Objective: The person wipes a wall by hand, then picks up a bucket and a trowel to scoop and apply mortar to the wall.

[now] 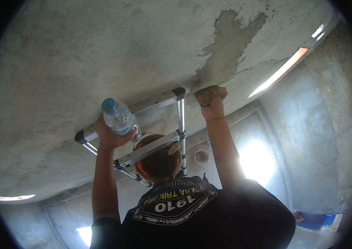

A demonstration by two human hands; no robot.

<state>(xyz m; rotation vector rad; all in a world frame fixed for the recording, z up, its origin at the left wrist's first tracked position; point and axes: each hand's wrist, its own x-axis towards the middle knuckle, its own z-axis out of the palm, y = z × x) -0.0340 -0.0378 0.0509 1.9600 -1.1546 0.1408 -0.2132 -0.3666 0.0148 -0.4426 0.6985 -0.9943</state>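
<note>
Neither of my hands is in view. A co-worker in a dark printed shirt [192, 216] is right in front of me, seen from behind, with both arms raised to the grey plastered ceiling [101, 54]. The co-worker's hand on the left [109, 135] grips a clear water bottle with a blue cap [119, 118]. On the right, the other hand [212, 108] presses a tan pad [210, 93] against the ceiling, just below a darker wet patch of plaster [230, 41].
An aluminium ladder [151, 124] leans up beyond the co-worker's head, its top close to the ceiling. Rough concrete walls [325, 137] close in on the right. Bright openings [257, 159] glare below and a lit slit [282, 70] runs along the ceiling edge.
</note>
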